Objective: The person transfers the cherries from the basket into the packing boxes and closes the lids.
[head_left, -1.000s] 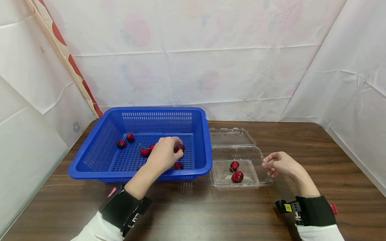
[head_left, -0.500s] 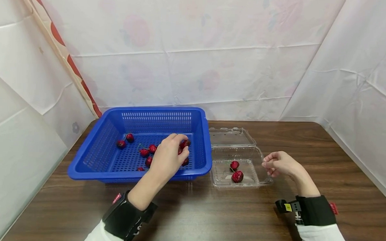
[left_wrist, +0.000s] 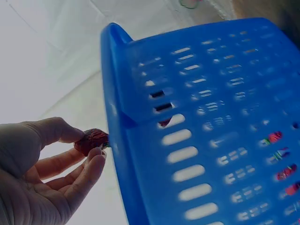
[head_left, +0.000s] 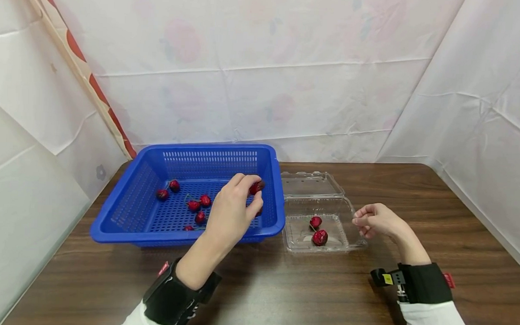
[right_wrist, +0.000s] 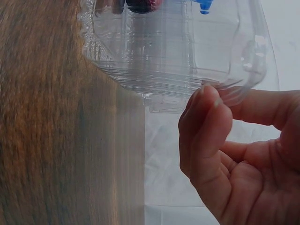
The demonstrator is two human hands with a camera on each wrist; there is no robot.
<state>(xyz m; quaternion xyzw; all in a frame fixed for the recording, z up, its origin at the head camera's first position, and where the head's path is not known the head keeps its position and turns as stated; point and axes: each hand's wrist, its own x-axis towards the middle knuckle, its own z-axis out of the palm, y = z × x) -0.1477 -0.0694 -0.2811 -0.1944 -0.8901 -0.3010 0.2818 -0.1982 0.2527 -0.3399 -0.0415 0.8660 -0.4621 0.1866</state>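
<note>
Looks evenly bright from head, soft shadows and pale sheen on table [head_left: 298, 297], blows out white beside basket [left_wrist: 140, 145] in left wrist view (hazy too), goes duller, softer in right wrist.

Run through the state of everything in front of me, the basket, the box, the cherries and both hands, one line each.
Left hand: pinching one cherry
Right hand: pinching the clear box by its edge
Clear box: open side up
Lid: open
Boxed cherries: two, lying inside
Blue basket: upright, open-topped
Basket cherries: lying loose
</note>
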